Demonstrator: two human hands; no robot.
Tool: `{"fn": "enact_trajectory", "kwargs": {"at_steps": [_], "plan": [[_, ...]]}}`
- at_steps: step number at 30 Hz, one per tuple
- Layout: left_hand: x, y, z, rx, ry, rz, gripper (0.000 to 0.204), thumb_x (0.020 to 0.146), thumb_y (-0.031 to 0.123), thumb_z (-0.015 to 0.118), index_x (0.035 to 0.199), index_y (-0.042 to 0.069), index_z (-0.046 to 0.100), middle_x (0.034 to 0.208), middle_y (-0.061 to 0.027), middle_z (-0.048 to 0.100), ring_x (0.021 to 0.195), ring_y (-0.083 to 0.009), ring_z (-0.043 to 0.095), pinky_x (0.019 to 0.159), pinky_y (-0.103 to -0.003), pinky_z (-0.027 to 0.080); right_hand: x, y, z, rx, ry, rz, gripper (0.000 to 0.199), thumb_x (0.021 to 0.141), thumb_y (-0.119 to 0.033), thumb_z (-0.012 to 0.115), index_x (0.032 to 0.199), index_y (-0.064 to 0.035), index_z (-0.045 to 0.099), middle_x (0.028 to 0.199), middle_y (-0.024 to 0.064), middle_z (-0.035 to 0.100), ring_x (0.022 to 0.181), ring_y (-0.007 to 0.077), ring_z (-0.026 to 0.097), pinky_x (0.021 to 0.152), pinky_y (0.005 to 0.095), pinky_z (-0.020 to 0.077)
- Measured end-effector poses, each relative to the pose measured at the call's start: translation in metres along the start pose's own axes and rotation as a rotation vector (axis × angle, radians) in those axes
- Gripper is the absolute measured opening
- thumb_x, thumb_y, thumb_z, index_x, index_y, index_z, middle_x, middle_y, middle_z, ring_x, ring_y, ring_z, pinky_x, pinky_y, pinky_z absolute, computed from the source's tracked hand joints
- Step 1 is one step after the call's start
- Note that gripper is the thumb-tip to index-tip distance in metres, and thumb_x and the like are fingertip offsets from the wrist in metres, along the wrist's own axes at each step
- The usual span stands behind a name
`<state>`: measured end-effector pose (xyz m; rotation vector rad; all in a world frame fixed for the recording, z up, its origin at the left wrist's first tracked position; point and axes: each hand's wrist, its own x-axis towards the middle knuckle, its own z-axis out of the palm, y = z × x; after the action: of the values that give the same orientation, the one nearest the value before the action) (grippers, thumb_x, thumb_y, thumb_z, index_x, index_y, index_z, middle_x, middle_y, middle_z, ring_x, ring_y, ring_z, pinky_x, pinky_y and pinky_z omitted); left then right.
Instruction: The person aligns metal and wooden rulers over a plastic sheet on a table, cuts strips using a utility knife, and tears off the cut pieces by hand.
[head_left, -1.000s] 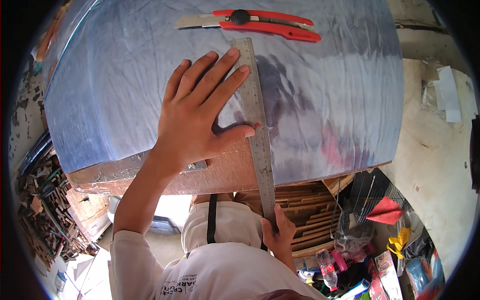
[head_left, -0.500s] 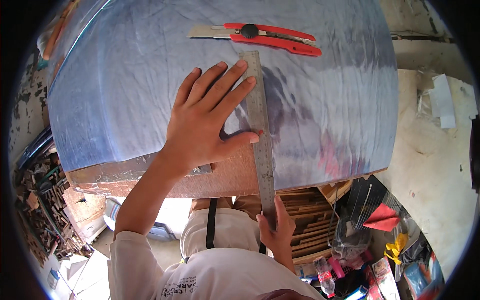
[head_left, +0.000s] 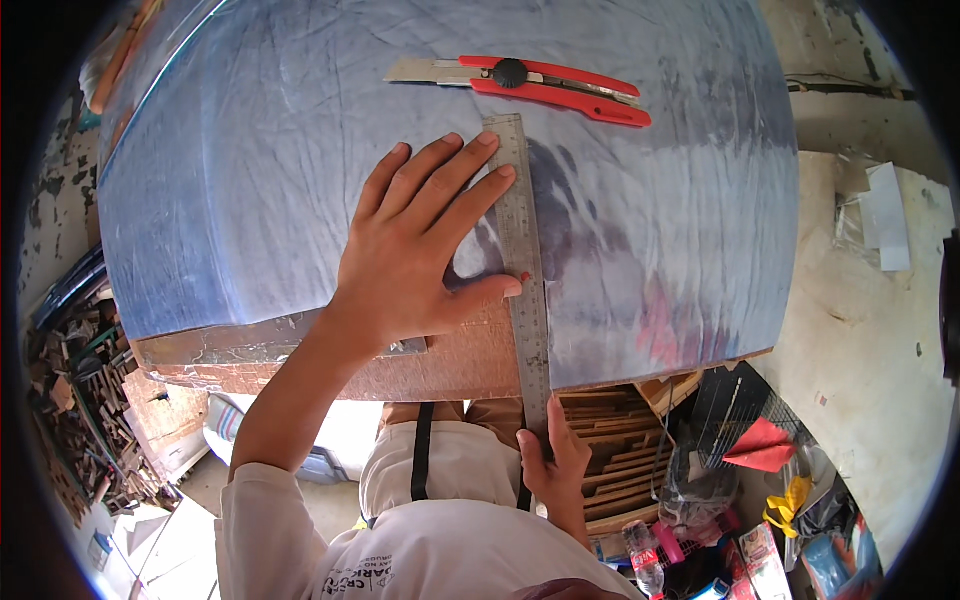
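"Well, what is kept from sight?"

"The tip of the metal ruler [head_left: 518, 220] is covered by the right hand [head_left: 557, 465], whose remaining fingers are hidden behind its thumb and forefinger. The far side of the blue-grey covering [head_left: 270, 200] is cut off at the top. Whether its dark and pink patches are printed cannot be told."

"And how is the ruler held?"

"It is pressed down by the left hand [head_left: 400, 260], fingers fanned wide, two fingertips and the thumb set on the metal; the near end is pinched between right thumb and forefinger."

"Its place and look?"

"It is laid across the covering and the bare brown wood [head_left: 450, 362], with its near end jutting past the front edge. It is dull grey and smudged, its graduations too fine to be read, and a small red spot [head_left: 525, 276] is seen beside the left thumb. Farther off, a red cutter [head_left: 550, 97] is laid, blade exposed."
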<state>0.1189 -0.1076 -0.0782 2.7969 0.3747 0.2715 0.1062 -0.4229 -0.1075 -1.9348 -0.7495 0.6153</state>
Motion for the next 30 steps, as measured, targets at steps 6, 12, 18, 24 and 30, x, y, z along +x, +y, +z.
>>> {"fn": "enact_trajectory", "kwargs": {"at_steps": [6, 12, 18, 24, 30], "plan": [[-0.0003, 0.0001, 0.0007, 0.029, -0.015, 0.006, 0.076, 0.082, 0.062, 0.071, 0.142, 0.017, 0.058, 0.157, -0.0018, 0.046, 0.138, -0.0274, 0.046, 0.118, -0.051, 0.031, -0.0034, 0.0031, 0.0019, -0.021, -0.008, 0.0, 0.06, 0.088, -0.001, 0.072, 0.144, 0.003, 0.05, 0.114, 0.0329, 0.067, 0.067, 0.028, 0.071, 0.056, 0.0316, 0.053], [-0.0006, 0.0009, 0.0004, 0.043, -0.02, 0.01, 0.077, 0.082, 0.063, 0.069, 0.143, 0.018, 0.057, 0.158, -0.0012, 0.045, 0.138, -0.0271, 0.045, 0.117, -0.051, 0.032, -0.0056, 0.0024, 0.0046, -0.034, -0.001, 0.009, 0.061, 0.089, -0.005, 0.073, 0.144, 0.005, 0.049, 0.114, 0.0324, 0.067, 0.079, 0.0356, 0.074, 0.063, 0.0349, 0.0562], [-0.0014, 0.0001, 0.0025, 0.026, -0.025, 0.009, 0.085, 0.078, 0.067, 0.071, 0.145, 0.016, 0.057, 0.158, -0.0035, 0.046, 0.142, -0.0308, 0.043, 0.12, -0.053, 0.026, -0.0058, 0.0028, 0.005, -0.008, -0.012, 0.007, 0.062, 0.089, -0.002, 0.072, 0.146, 0.0025, 0.048, 0.125, 0.0371, 0.062, 0.082, 0.0376, 0.075, 0.062, 0.035, 0.0571], [-0.0009, 0.0005, 0.0031, 0.028, -0.021, 0.012, 0.084, 0.079, 0.067, 0.071, 0.144, 0.015, 0.057, 0.158, -0.0041, 0.046, 0.142, -0.0313, 0.043, 0.119, -0.053, 0.027, -0.0081, 0.0031, 0.0041, 0.004, -0.025, 0.038, 0.063, 0.088, -0.001, 0.072, 0.145, 0.0038, 0.048, 0.127, 0.0341, 0.063, 0.086, 0.0399, 0.075, 0.068, 0.0372, 0.0581], [-0.0011, -0.0004, 0.0041, 0.044, 0.004, 0.025, 0.084, 0.08, 0.067, 0.07, 0.144, 0.015, 0.057, 0.157, -0.0042, 0.047, 0.141, -0.031, 0.044, 0.119, -0.053, 0.028, -0.0082, 0.0028, 0.0052, 0.013, -0.023, 0.064, 0.063, 0.087, 0.001, 0.072, 0.145, 0.0045, 0.048, 0.126, 0.0312, 0.065, 0.091, 0.0402, 0.074, 0.072, 0.0371, 0.0583]]}}
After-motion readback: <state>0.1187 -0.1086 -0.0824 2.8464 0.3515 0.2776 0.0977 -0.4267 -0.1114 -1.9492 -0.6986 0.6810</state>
